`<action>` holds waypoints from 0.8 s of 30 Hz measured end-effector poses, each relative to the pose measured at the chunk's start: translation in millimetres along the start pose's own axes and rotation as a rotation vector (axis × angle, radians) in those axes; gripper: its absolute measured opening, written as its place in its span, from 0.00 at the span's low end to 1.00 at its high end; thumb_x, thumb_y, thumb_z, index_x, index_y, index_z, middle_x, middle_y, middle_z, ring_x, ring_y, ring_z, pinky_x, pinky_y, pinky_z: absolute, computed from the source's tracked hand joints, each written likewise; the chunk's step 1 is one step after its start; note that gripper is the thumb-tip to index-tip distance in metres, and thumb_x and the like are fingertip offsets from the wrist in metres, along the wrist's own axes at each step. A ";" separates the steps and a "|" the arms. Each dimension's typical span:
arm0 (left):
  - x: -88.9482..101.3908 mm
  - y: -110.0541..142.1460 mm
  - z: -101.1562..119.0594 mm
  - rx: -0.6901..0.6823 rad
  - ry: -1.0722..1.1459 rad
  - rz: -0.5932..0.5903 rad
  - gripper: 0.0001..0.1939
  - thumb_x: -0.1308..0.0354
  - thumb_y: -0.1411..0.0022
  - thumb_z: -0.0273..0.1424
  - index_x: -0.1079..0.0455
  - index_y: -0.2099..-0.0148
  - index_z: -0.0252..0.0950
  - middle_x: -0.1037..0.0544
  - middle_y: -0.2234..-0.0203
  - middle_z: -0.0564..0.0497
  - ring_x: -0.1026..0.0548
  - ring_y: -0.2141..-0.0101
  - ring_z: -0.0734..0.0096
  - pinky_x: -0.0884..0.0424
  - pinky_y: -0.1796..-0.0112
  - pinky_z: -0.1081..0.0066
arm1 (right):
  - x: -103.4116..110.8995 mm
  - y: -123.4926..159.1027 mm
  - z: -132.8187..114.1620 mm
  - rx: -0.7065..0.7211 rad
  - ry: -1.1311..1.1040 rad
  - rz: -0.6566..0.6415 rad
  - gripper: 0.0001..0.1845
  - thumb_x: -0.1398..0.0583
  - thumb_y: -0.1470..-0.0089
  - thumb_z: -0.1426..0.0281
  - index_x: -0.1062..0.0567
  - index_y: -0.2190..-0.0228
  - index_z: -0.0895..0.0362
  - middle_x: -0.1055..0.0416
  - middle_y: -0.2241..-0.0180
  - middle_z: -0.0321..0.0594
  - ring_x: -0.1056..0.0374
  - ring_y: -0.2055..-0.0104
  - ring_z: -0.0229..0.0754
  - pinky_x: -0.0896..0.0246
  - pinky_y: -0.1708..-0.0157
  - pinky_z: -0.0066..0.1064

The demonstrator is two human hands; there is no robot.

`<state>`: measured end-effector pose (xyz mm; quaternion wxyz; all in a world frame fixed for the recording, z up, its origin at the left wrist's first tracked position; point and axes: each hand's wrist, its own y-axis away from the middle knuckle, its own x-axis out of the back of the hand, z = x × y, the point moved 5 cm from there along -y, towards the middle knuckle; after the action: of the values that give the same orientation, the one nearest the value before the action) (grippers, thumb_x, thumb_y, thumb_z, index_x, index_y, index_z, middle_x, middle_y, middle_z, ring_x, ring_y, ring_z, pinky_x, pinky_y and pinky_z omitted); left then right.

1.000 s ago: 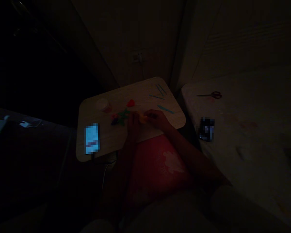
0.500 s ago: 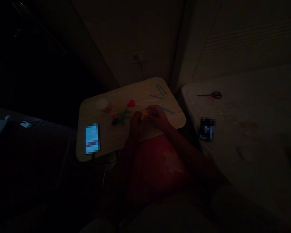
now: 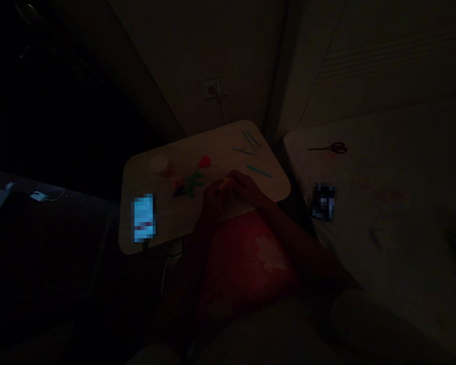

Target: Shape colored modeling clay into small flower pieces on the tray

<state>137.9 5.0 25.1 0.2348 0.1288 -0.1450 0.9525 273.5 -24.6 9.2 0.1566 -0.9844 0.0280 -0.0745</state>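
Observation:
In very dim light, my left hand and my right hand meet over the near edge of a small pale wooden table. Between their closed fingers is a small orange-yellow lump, which looks like modelling clay; part of it is hidden by the fingers. Left of my hands lies a green branching clay piece, with a dark purple piece and a reddish piece touching it or close beside it. A bright red lump sits farther back.
A tub stands at the table's left, behind a lit, blurred-out phone-like screen. Several thin blue-green sticks and a flat blue-green tool lie at the right. Scissors and a blurred-out object rest on the pale surface beyond.
My right hand has drawn in a little closer to my left, its fingers now covering more of the orange-yellow lump. The things on the table have stayed put.

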 end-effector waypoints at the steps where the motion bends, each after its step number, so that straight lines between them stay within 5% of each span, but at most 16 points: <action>1: 0.2 0.4 -1.3 0.017 0.012 0.000 0.32 0.44 0.33 0.60 0.28 0.71 0.35 0.29 0.77 0.52 0.34 0.73 0.72 0.37 0.71 0.70 | -0.7 0.3 0.2 -0.005 0.037 -0.015 0.23 0.44 0.34 0.48 0.28 0.65 0.54 0.28 0.67 0.37 0.33 0.64 0.41 0.38 0.61 0.33; 7: -1.9 2.0 -15.1 0.113 0.116 0.001 0.34 0.43 0.37 0.63 0.33 0.76 0.37 0.36 0.83 0.54 0.40 0.80 0.74 0.44 0.78 0.70 | -2.0 -0.1 4.1 -0.063 0.067 -0.061 0.25 0.43 0.36 0.46 0.28 0.70 0.55 0.31 0.72 0.36 0.36 0.69 0.40 0.43 0.66 0.32; 15: -3.0 -1.3 -20.4 0.070 0.133 0.012 0.33 0.49 0.34 0.63 0.30 0.71 0.38 0.30 0.78 0.51 0.35 0.76 0.71 0.38 0.75 0.69 | 1.3 -1.5 1.4 -0.108 -0.119 -0.045 0.29 0.39 0.43 0.40 0.27 0.72 0.55 0.34 0.72 0.35 0.39 0.69 0.38 0.42 0.67 0.30; 24: -0.1 -4.3 -9.6 -0.057 -0.041 -0.002 0.27 0.37 0.39 0.58 0.29 0.65 0.37 0.27 0.74 0.52 0.30 0.72 0.69 0.34 0.71 0.70 | 2.9 -0.8 8.3 -0.148 -0.139 0.016 0.35 0.39 0.48 0.35 0.26 0.71 0.56 0.31 0.72 0.37 0.38 0.69 0.39 0.40 0.67 0.31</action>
<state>138.4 11.9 17.1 0.2362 0.1418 -0.1768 0.9449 277.7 -21.5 2.0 0.0854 -0.9959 0.0304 -0.0026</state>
